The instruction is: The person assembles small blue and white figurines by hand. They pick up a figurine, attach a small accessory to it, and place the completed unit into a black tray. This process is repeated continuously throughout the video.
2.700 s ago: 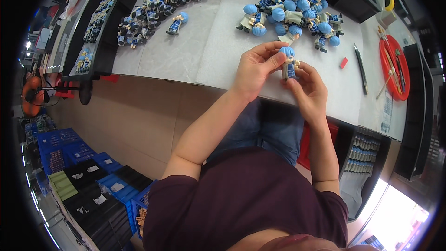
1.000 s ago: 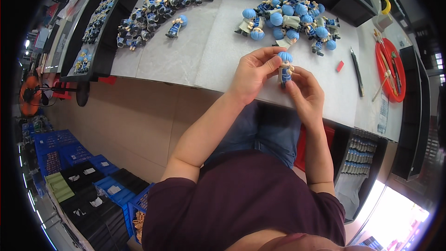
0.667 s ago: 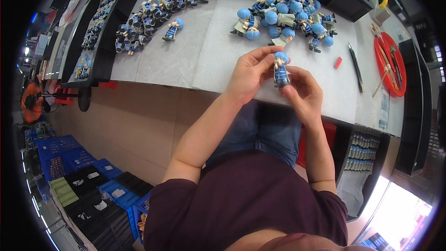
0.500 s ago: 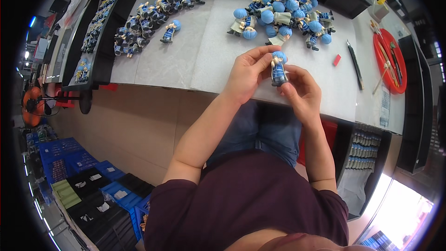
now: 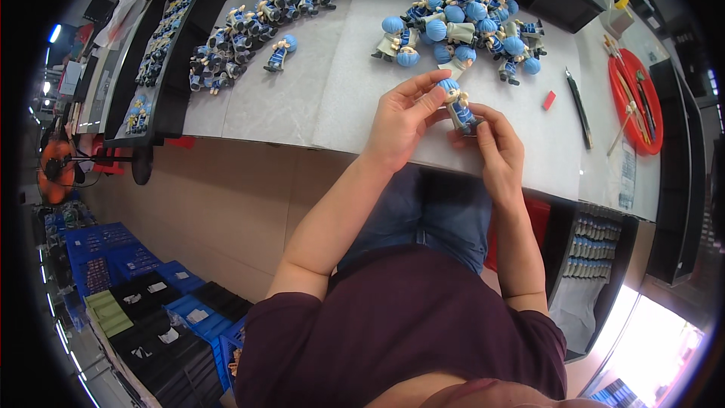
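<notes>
A small blue-haired figurine (image 5: 458, 112) in a blue outfit with dark shoes is held between my two hands, tilted, just over the table's front edge. My left hand (image 5: 402, 117) is closed on its head end, thumb and fingers pinching it. Down at the feet, my right hand (image 5: 500, 143) grips it between thumb and fingers. Beyond my hands lies a heap of similar figurines (image 5: 476, 11), tumbled over each other. A second group of figurines (image 5: 253, 26) spreads across the left part of the table, with one lone figurine (image 5: 280, 53) beside it.
A red block (image 5: 549, 100) and a black pen-like knife (image 5: 578, 108) lie to the right. Past them is a red oval tray (image 5: 655, 140) holding brushes and tools. Black trays (image 5: 170, 106) stand at the left; an open drawer (image 5: 593, 245) of figurines is at lower right.
The figurine has gone from upright to tilted, its feet swung to the right. My right hand has shifted slightly with it; my left hand keeps its place.
</notes>
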Demonstrator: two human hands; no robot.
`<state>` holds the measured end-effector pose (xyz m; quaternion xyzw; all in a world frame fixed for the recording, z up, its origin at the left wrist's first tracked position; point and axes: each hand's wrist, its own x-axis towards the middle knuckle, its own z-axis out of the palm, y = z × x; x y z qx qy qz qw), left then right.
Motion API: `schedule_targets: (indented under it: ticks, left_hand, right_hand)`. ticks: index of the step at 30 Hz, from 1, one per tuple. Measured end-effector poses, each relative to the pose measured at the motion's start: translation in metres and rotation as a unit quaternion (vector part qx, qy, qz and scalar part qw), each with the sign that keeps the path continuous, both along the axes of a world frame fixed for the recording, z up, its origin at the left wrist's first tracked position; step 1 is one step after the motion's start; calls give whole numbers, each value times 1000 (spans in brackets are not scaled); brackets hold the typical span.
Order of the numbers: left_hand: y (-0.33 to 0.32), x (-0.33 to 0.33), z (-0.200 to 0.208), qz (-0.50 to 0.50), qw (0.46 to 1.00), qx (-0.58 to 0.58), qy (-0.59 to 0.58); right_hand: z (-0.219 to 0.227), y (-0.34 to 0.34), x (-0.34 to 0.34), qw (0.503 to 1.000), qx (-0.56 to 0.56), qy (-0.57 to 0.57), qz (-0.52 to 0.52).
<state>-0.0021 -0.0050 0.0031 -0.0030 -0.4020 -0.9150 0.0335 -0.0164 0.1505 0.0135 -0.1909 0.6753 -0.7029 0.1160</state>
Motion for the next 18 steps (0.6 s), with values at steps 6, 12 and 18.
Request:
schedule_targets:
  ticks: [6, 12, 18]
  left_hand:
    - [-1, 2, 3, -8, 1000, 4, 7]
    - [-3, 3, 4, -12, 1000, 3, 0]
    - [-4, 1, 1, -33, 999, 33, -1]
  right_hand:
    - [1, -2, 0, 1000, -10, -8, 1]
    - [0, -2, 1, 1000, -11, -8, 7]
    - [-2, -2, 0, 1000, 4, 0, 15]
